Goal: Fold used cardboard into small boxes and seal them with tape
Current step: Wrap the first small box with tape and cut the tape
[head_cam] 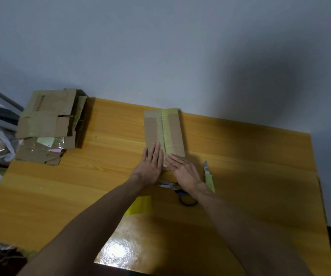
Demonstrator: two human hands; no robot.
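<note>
Fingers straight, left hand (150,164) and right hand (183,170) press the box (175,134) at six o'clock — probably bedding tape (163,136) along its seam.

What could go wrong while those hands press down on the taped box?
The utility knife lies just beside the right hand; a sideways slip might meet its tip. The scissors lie under that wrist and could get knocked. The cardboard stack sits at the table's far-left edge and might slide off.
</note>
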